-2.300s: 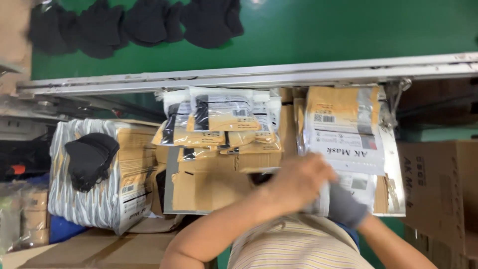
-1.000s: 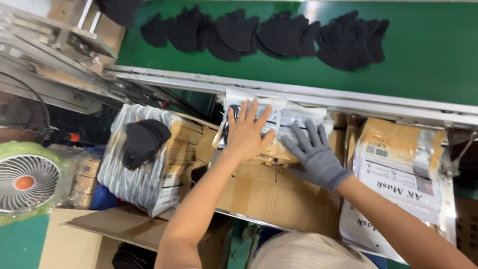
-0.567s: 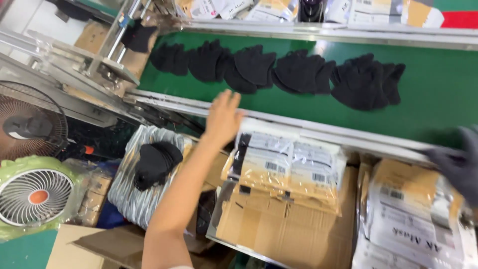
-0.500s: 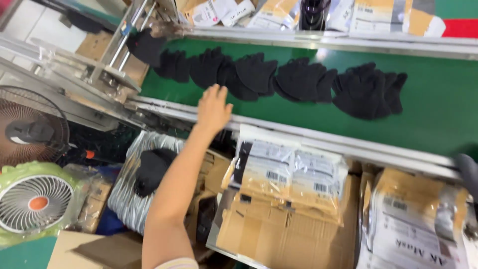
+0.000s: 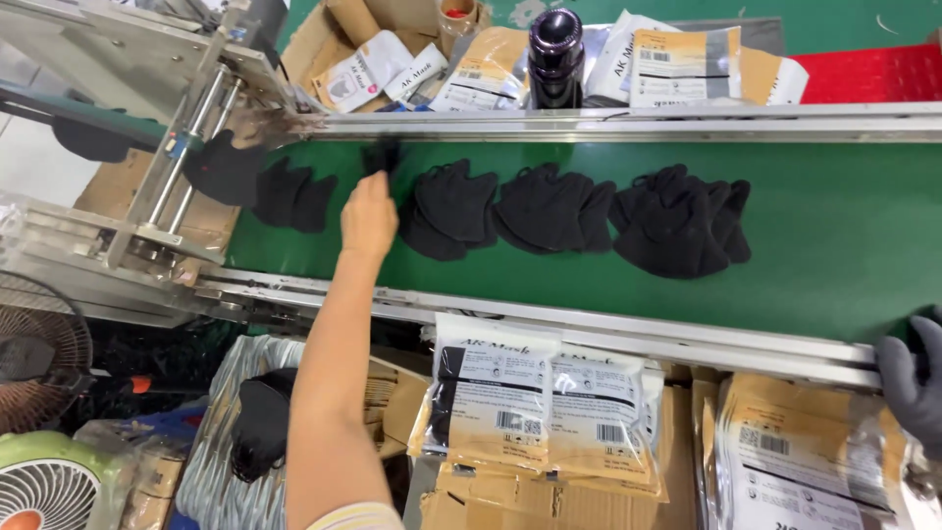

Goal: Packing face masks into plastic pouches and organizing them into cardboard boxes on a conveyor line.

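The bare left hand (image 5: 369, 214) is stretched over the green conveyor belt (image 5: 834, 236), fingers pinched on a black mask (image 5: 381, 157) just left of three piles of black masks (image 5: 569, 208). The gloved right hand (image 5: 913, 378) rests loosely curled, holding nothing, at the belt's near rail (image 5: 628, 334), above packaged masks (image 5: 525, 402).

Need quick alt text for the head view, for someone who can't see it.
Bare left hand picks a black mask off the green belt; more mask piles alongside. Gloved right hand rests at the belt rail.
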